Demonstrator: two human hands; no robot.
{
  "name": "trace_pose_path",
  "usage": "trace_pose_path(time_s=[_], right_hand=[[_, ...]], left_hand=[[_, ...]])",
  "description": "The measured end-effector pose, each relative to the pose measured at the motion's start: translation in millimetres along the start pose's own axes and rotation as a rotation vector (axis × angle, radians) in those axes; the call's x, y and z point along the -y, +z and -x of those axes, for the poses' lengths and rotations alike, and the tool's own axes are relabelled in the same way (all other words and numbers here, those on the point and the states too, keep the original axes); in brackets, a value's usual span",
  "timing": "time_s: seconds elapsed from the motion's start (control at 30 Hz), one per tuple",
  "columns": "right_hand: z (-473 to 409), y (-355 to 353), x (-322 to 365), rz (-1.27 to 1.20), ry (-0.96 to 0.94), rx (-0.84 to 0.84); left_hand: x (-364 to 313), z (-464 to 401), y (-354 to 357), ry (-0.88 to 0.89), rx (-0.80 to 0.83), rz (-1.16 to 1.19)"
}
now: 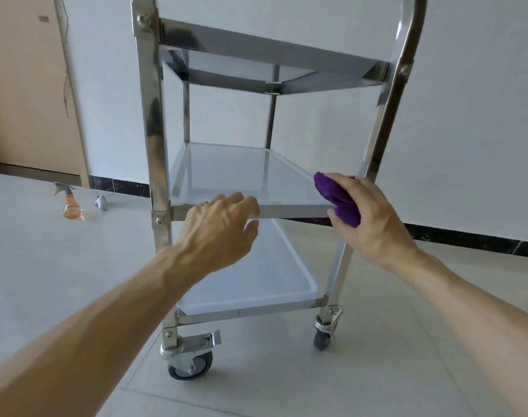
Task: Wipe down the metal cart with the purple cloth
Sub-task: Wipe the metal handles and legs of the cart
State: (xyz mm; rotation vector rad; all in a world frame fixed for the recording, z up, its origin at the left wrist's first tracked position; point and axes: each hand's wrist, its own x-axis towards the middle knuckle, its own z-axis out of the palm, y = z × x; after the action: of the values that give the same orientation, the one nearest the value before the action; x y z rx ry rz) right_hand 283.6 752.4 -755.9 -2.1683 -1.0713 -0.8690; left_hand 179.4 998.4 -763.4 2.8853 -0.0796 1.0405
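Plainly one purple cloth [339,198], one metal cart [154,121], three shelves, two hands

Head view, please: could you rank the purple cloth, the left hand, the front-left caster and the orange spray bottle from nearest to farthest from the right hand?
1. Purple cloth: bunched in the right hand at the middle shelf's right corner.
2. Left hand: gripping the same shelf's front rail, further left.
3. Front-left caster: below, on the floor.
4. Orange spray bottle: far left, by the wall.
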Motion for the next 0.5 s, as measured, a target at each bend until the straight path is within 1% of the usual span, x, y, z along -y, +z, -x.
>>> trace_pose_path(time_s=[0.1,0.17,0.23,0.33,0.43,0.5], right_hand=[[-12.5,-27.3,-13.0,-0.008,0.115,-0.121],[-17.9,-38.2,-20.9,-0.132,0.252,-0.253],[-24.3,-43.6,-26.1,-0.374,0.423,-0.356],[-41.1,-39.4,-29.8,-0.741,0.605,-0.378],[-54.8,-30.5,-32.4,-1.082,0.724,-0.43],[-56.8,-28.3,-35.5,-1.184,0.758,-0.406]], left_hand=[[-16.6,-6.5,15.0,0.055,0.049,-0.006],[-22.1,-11.5,21.5,0.071,0.067,-0.025],[-23.2,-17.3,27.0,0.046,0.104,-0.035],[-17.4,-20.7,33.5,-0.024,0.162,-0.048],[-8.7,-14.8,38.7,-0.041,0.215,-0.047],[-3.8,-10.0,41.1,-0.033,0.237,-0.038]])
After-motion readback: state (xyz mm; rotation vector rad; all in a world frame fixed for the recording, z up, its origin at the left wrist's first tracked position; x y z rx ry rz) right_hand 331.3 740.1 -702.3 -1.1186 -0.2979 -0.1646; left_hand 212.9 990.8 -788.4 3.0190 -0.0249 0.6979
